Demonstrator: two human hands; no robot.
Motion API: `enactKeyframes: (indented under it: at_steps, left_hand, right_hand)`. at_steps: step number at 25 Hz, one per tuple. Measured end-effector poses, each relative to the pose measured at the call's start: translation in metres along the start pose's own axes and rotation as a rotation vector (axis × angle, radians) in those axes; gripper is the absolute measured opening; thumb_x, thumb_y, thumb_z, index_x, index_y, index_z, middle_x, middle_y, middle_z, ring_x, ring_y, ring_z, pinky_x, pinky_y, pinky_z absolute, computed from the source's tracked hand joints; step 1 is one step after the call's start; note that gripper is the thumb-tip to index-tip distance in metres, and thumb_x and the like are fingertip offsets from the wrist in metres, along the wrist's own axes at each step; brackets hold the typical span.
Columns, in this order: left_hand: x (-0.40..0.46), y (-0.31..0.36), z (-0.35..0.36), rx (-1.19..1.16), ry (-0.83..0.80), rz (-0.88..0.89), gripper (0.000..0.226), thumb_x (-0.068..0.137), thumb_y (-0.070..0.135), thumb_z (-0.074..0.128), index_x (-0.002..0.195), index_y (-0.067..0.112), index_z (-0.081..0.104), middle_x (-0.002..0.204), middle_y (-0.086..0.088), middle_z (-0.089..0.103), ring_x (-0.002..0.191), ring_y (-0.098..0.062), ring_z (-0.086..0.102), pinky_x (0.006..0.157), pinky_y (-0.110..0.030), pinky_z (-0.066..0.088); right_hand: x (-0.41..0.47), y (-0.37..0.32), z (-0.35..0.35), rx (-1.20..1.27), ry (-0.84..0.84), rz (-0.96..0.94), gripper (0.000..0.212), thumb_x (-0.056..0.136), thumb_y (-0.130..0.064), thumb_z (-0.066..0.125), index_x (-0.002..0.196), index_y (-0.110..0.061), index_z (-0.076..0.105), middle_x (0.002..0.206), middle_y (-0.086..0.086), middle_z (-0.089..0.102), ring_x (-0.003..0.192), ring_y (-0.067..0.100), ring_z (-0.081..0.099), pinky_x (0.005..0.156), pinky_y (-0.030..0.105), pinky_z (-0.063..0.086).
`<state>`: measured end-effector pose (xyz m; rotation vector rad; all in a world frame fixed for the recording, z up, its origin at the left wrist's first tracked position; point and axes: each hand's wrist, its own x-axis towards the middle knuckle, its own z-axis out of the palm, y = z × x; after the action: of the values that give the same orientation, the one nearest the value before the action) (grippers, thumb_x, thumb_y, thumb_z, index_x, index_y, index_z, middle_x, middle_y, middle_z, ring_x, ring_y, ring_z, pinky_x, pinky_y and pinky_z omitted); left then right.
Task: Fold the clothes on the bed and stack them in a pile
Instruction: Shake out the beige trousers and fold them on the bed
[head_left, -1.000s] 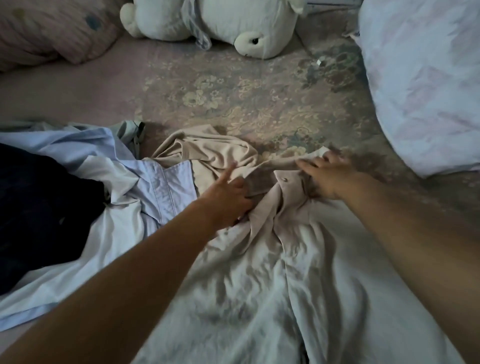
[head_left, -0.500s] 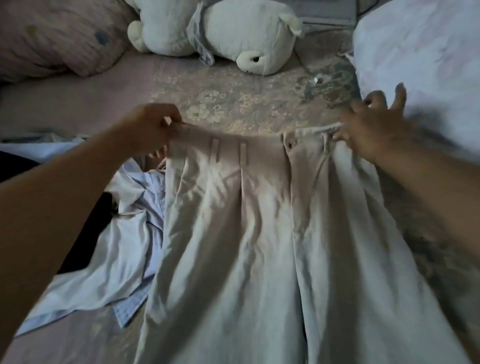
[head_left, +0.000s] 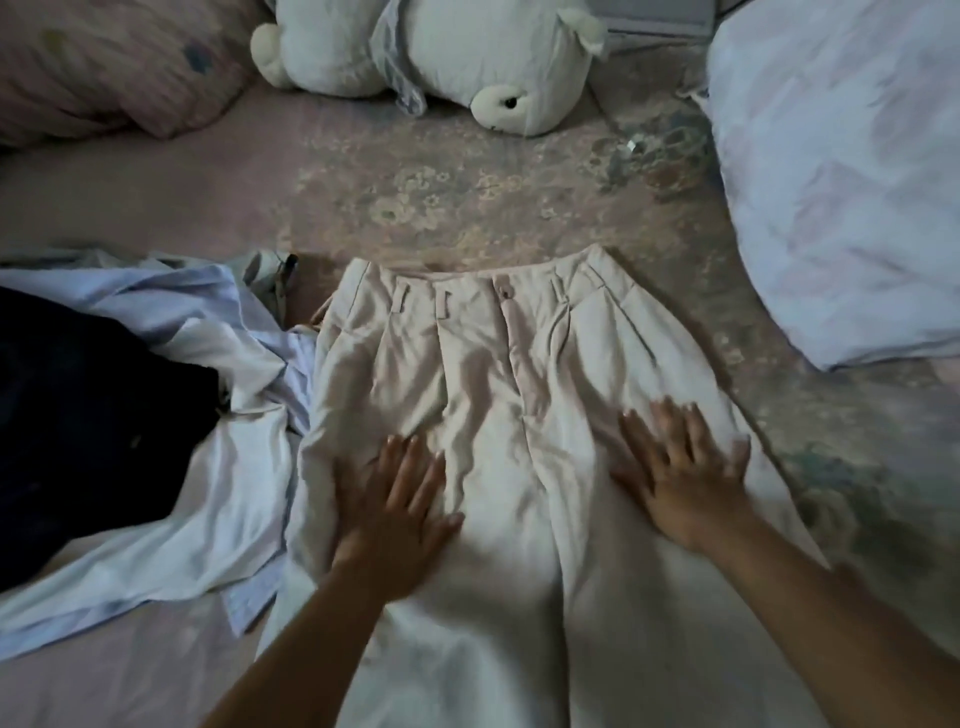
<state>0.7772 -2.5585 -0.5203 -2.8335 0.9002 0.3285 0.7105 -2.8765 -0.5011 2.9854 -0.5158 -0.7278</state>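
a: where are the beige trousers?
b: flat on the bed, waistband at the far side. our left hand and right hand press them, fingers straight, gripping nothing.

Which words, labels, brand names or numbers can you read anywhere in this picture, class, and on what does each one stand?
None: no readable text shows in this view.
Beige trousers: belt loops and a button at the waistband, no label visible.
Light blue shirt: no tag or print visible.
Dark garment: too dark to tell.
Plush toy: no writing visible.
Both hands, left and right, lie flat on the trousers.
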Motion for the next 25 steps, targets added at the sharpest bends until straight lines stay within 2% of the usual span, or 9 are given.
enactKeyframes:
  at_steps: [4, 6, 8, 10, 12, 15, 21, 23, 25]
  left_hand:
    - [-0.025, 0.008, -0.019, -0.066, 0.242, -0.012, 0.064, 0.092, 0.053, 0.031, 0.145, 0.018, 0.034, 0.152, -0.017, 0.029, 0.141, -0.035, 0.026, 0.108, -0.069, 0.006]
    - [-0.089, 0.034, -0.002, -0.159, 0.297, 0.067, 0.074, 0.083, 0.051, 0.044, 0.147, 0.020, 0.028, 0.152, -0.017, 0.028, 0.143, -0.035, 0.019, 0.109, -0.067, 0.005]
    - [-0.180, 0.063, 0.036, -0.156, 0.220, 0.195, 0.075, 0.076, 0.054, 0.050, 0.144, 0.025, 0.036, 0.152, -0.014, 0.031, 0.144, -0.032, 0.018, 0.104, -0.067, 0.020]
    - [-0.271, 0.083, 0.056, -0.138, 0.154, 0.190, 0.067, 0.077, 0.054, 0.051, 0.138, 0.025, 0.047, 0.150, -0.011, 0.035, 0.142, -0.030, 0.023, 0.099, -0.065, 0.030]
    - [-0.343, 0.094, 0.054, -0.149, 0.054, 0.130, 0.066, 0.076, 0.053, 0.052, 0.136, 0.026, 0.051, 0.147, -0.009, 0.041, 0.141, -0.029, 0.026, 0.098, -0.065, 0.032]
    - [-0.428, 0.097, 0.043, -0.129, -0.140, 0.119, 0.079, 0.068, 0.057, 0.056, 0.140, 0.027, 0.044, 0.147, -0.009, 0.041, 0.140, -0.028, 0.025, 0.097, -0.066, 0.031]
    - [-0.528, 0.101, 0.047, -0.201, -0.365, 0.175, 0.118, 0.048, 0.073, 0.067, 0.149, 0.028, 0.025, 0.157, -0.009, 0.018, 0.143, -0.026, 0.017, 0.099, -0.067, 0.018]
    - [-0.536, 0.097, 0.052, -0.273, -0.316, 0.042, 0.117, 0.056, 0.072, 0.064, 0.151, 0.024, 0.015, 0.156, -0.012, 0.015, 0.145, -0.025, 0.009, 0.105, -0.064, 0.008]
    - [-0.528, 0.094, 0.057, -0.550, -0.143, -0.436, 0.102, 0.072, 0.059, 0.062, 0.151, 0.014, 0.014, 0.156, -0.015, 0.012, 0.145, -0.027, 0.006, 0.111, -0.055, 0.005]
  right_hand:
    - [-0.029, 0.019, 0.004, -0.024, 0.217, -0.063, 0.068, 0.086, -0.064, 0.017, 0.146, -0.032, 0.023, 0.155, 0.015, 0.023, 0.141, 0.036, 0.022, 0.096, 0.072, 0.025]
    - [-0.079, 0.032, 0.039, -0.028, 0.261, -0.115, 0.062, 0.094, -0.059, 0.020, 0.143, -0.026, 0.038, 0.151, 0.015, 0.031, 0.137, 0.034, 0.032, 0.098, 0.066, 0.030]
    - [-0.147, 0.044, 0.088, -0.054, 0.347, -0.106, 0.062, 0.098, -0.057, 0.020, 0.140, -0.021, 0.046, 0.150, 0.016, 0.033, 0.135, 0.034, 0.038, 0.103, 0.057, 0.033]
    - [-0.213, 0.047, 0.116, -0.046, 0.378, -0.052, 0.058, 0.098, -0.053, 0.024, 0.141, -0.021, 0.044, 0.148, 0.018, 0.036, 0.133, 0.035, 0.040, 0.105, 0.054, 0.032]
    - [-0.275, 0.033, 0.126, 0.008, 0.316, -0.066, 0.056, 0.097, -0.051, 0.024, 0.144, -0.024, 0.035, 0.146, 0.018, 0.040, 0.132, 0.036, 0.041, 0.104, 0.054, 0.031]
    - [-0.367, -0.008, 0.150, 0.062, 0.220, -0.276, 0.055, 0.100, -0.049, 0.015, 0.151, -0.029, 0.014, 0.141, 0.023, 0.046, 0.129, 0.040, 0.040, 0.097, 0.054, 0.037]
    - [-0.495, -0.077, 0.181, 0.081, 0.084, -0.410, 0.067, 0.075, -0.047, 0.050, 0.135, -0.018, 0.046, 0.144, 0.019, 0.042, 0.128, 0.036, 0.040, 0.103, 0.054, 0.028]
    - [-0.513, -0.092, 0.187, 0.083, 0.035, -0.313, 0.076, 0.070, -0.056, 0.051, 0.128, -0.006, 0.056, 0.138, 0.020, 0.048, 0.127, 0.034, 0.039, 0.109, 0.053, 0.016]
    - [-0.513, -0.109, 0.189, 0.248, 0.007, -0.162, 0.073, 0.067, -0.058, 0.057, 0.112, 0.000, 0.065, 0.130, 0.022, 0.056, 0.125, 0.034, 0.041, 0.109, 0.054, 0.014]
